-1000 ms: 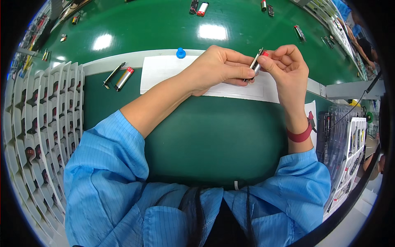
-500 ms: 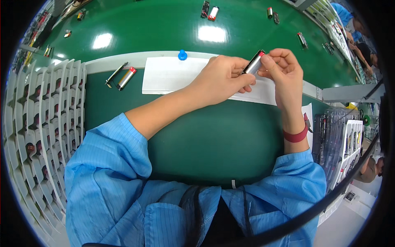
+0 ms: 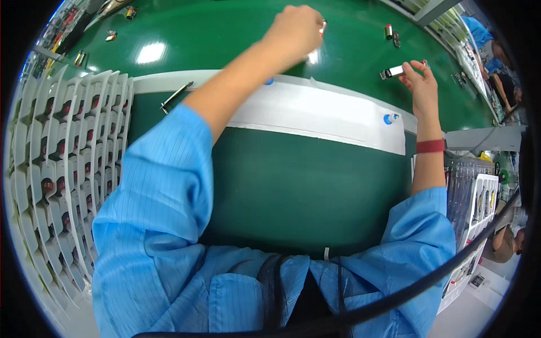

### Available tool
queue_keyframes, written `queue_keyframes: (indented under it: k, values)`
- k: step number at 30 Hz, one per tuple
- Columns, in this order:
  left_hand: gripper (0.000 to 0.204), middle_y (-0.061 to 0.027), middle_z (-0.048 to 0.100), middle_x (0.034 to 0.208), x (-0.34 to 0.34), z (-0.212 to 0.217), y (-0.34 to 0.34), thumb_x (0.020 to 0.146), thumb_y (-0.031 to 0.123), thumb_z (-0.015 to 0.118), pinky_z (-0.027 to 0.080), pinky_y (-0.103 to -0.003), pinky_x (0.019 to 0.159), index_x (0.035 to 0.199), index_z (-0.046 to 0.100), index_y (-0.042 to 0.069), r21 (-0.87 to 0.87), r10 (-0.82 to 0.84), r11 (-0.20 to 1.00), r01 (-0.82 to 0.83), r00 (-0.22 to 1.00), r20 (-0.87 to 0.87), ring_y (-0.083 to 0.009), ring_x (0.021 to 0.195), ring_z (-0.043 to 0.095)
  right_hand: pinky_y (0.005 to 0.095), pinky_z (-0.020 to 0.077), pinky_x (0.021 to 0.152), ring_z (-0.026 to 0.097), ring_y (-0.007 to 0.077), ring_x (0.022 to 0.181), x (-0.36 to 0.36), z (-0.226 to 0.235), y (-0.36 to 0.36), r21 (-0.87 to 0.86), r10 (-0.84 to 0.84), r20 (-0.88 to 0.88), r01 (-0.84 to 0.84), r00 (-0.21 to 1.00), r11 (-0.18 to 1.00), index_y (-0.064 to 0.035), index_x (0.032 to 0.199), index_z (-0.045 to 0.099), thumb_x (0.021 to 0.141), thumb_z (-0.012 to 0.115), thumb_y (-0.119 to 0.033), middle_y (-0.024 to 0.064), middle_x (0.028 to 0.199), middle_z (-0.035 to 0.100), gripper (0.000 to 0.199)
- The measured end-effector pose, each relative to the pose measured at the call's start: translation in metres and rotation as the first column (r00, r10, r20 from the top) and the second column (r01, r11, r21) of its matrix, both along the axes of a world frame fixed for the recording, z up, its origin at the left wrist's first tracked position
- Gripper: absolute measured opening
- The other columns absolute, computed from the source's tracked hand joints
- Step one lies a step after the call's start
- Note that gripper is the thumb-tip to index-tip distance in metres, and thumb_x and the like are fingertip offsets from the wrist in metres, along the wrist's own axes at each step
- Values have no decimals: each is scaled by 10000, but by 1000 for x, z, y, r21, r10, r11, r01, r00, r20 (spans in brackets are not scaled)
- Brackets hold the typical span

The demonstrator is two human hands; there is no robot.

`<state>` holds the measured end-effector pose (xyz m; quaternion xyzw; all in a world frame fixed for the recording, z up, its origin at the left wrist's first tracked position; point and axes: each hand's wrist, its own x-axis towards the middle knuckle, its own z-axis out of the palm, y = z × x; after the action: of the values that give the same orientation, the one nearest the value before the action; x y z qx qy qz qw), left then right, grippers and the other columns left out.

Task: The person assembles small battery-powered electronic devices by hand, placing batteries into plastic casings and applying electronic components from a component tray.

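My left hand [image 3: 294,35] reaches over the far green surface, its fingers closed at a small battery cell with a red end [image 3: 323,28]; most of the cell is hidden behind them. Farther right, my right hand [image 3: 421,84] pinches a silver battery cell [image 3: 396,71] between thumb and fingers. A black part with pale marks [image 3: 385,74] shows at the cell's left end. Both hands are above the far side, beyond the white paper strip [image 3: 315,112]. At the left, a slim metal-and-black part [image 3: 176,97] lies on the dark green mat [image 3: 293,186], beside my left sleeve.
Stacked white trays [image 3: 73,169] with dark and red pieces stand at the left. Clear plastic trays [image 3: 459,174] and a white tray [image 3: 483,197] stand at the right. Blue pushpins [image 3: 389,119] sit on the paper. Other cells [image 3: 389,32] lie far off; a black cable [image 3: 417,304] crosses low.
My hands have parted: the left has moved forward to a cell on the far surface, while the right has carried the silver cell to the right. The view has shifted slightly.
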<state>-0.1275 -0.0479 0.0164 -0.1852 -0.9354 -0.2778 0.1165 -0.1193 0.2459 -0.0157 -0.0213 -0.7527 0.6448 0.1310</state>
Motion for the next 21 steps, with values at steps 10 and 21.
queue_keyframes:
  k: [10,21]
  values:
    - [354,-216,602,982,-106,-40,4,701,68,537,438,-353,876,1044,604,10,75,-36,995,69,929,-368,-331,981,560,213,460,636,579,89,777,40,11,-34,325,-34,-36,43,999,945,-16,991,597,805,627,-139,41,894,618,225]
    - [176,-152,526,941,-9,4,-47,736,14,540,439,-362,801,891,622,-1,-165,-360,929,330,910,-206,-313,922,533,270,476,630,601,187,744,119,14,-88,655,396,-33,-279,918,702,6,880,601,765,590,-7,94,853,626,116]
